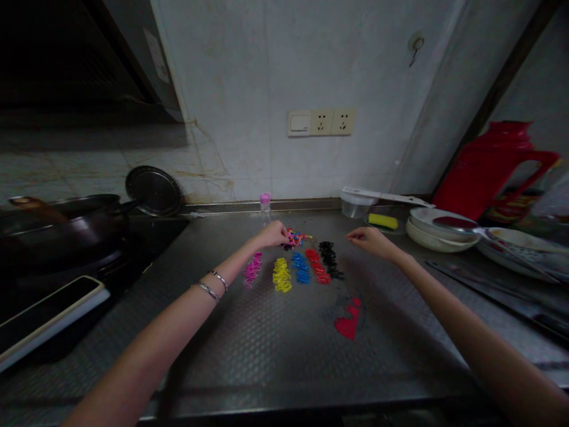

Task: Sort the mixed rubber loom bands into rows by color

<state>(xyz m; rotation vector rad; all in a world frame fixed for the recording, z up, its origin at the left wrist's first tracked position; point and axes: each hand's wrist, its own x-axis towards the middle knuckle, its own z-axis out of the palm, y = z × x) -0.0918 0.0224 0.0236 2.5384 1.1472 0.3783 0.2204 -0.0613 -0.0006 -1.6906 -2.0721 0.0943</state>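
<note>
Small rubber bands lie sorted by colour on the steel counter [267, 344]: a pink pile [252, 270], a yellow pile [281, 275], a blue pile [301, 268], a red pile [318, 266] and a black pile [329, 258]. Behind them sits a mixed-colour heap [296, 238]. My left hand [271, 235], with two bracelets on its wrist, is closed in a pinch on bands at the edge of that heap. My right hand [370, 241] hovers right of the black pile, fingers curled together; what they hold is too small to see.
A red heart-shaped scrap [348, 321] lies nearer on the counter. A small pink-capped bottle [265, 207] stands by the wall. A dark wok [66, 228] and stove are at left; bowls [433, 228], a yellow sponge [383, 221] and a red thermos [493, 166] at right.
</note>
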